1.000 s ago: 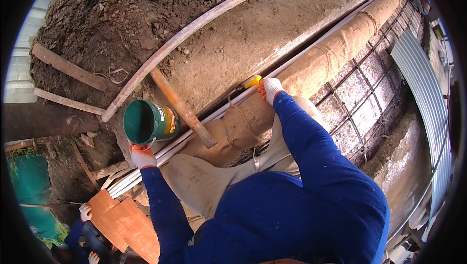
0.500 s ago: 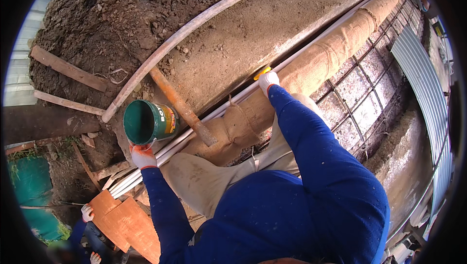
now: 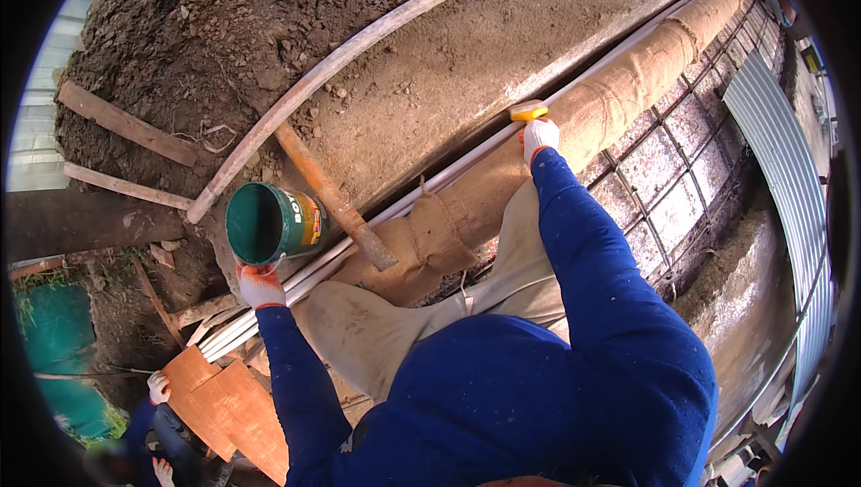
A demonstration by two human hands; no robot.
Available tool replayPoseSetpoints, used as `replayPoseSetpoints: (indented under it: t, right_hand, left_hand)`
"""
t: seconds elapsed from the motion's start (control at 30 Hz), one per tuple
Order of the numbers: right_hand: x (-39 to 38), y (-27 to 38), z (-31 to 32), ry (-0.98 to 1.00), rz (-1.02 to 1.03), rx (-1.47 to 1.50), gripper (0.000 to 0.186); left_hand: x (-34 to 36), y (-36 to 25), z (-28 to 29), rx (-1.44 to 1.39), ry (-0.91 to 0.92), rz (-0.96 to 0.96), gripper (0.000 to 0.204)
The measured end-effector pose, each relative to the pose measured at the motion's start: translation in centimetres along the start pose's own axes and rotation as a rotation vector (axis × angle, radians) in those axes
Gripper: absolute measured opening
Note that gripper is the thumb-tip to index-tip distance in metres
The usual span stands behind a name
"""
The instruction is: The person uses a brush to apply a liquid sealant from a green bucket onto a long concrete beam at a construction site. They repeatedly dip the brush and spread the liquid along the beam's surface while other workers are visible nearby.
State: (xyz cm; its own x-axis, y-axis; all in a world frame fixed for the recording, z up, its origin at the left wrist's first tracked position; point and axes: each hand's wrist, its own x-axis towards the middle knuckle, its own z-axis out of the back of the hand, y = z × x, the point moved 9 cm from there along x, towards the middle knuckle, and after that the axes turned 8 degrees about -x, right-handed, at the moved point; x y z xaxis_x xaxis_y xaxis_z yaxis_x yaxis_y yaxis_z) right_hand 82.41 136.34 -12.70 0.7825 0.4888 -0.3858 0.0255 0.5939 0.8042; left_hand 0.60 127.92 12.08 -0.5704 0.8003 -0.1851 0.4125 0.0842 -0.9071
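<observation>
My left hand (image 3: 262,288), in a white glove with orange, grips the near rim of a dark green bucket (image 3: 292,222). The bucket is tilted, its mouth toward me; the inside is too dark to make out. My right hand (image 3: 540,137), gloved alike, is closed on a yellow-handled brush (image 3: 529,112) with a pale tan head. That brush is over the far edge of a long burlap-wrapped roll (image 3: 574,119), close to thin white pipes (image 3: 395,209) lying alongside. Whether its head touches the concrete or the pipes I cannot tell.
A rusty pipe (image 3: 327,191) crosses beside the bucket. A curved pole (image 3: 314,79) borders the heaped soil (image 3: 197,47). Rebar mesh (image 3: 673,142) and a corrugated sheet (image 3: 776,155) lie at right. A co-worker's gloved hand (image 3: 159,386) holds orange-brown boards (image 3: 215,406) at lower left.
My right hand has moved right and slightly farther away along the roll with the brush, whose pale head now shows. The left hand and bucket have barely moved.
</observation>
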Motion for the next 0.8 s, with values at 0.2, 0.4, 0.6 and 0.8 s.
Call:
replayPoseSetpoints:
  t: [0.2, 0.4, 0.6, 0.8]
  right_hand:
    - [-10.3, 5.3, -4.1, 0.16, 0.136, -0.459, 0.029]
    - [-28.1, 3.6, -9.6, 0.491, 0.005, -0.245, 0.035]
    - [-35.6, -1.6, -15.5, 1.044, -0.291, -0.217, 0.023]
    - [-27.9, -0.9, -9.9, 0.692, -0.429, 0.157, 0.033]
  left_hand:
    - [-0.5, -0.5, 2.9, 0.009, -0.03, -0.034, 0.045]
    - [-1.0, -0.5, 3.0, 0.019, 0.001, -0.037, 0.043]
    - [0.0, -0.3, 2.5, -0.022, 0.019, -0.022, 0.044]
    - [-0.9, -0.5, 1.9, 0.0, 0.031, -0.043, 0.046]
